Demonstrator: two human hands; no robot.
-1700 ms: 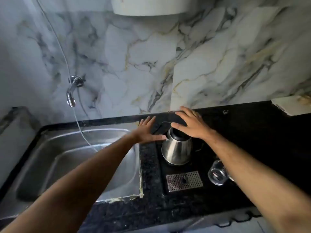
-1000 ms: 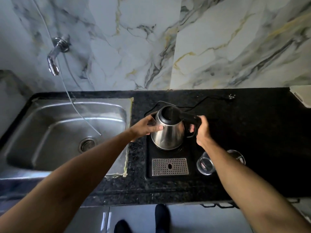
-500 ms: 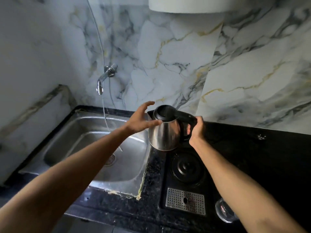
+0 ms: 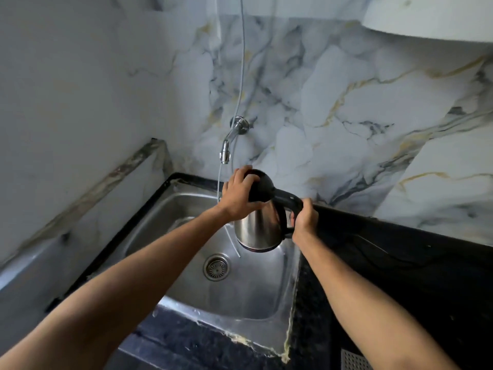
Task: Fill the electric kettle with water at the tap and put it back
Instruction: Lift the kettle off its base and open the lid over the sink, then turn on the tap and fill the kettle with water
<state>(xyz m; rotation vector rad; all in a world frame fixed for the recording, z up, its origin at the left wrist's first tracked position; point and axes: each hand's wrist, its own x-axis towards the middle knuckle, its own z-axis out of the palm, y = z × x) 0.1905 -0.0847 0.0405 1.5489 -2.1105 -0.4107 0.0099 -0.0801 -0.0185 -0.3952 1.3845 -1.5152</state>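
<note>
While both arms reach forward over the basin, the scene reads as follows.

Wall: marble-patterned panels rise behind the sink and meet a plain side wall at the left corner.

Counter: black stone runs along the right of the sink; its rough, chipped edge borders the basin.

Sink: steel basin, apparently dry and holding nothing loose, with open room below the kettle down to the drain.

Kettle: steel electric kettle is held in the air above the sink's right half, tilted, just below and right of the tap.

Left hand: laid over the black lid, fingers curled on it.

Right hand: clenched round the black handle.

Hose: thin tube hangs down the wall past the tap into the basin.
</note>
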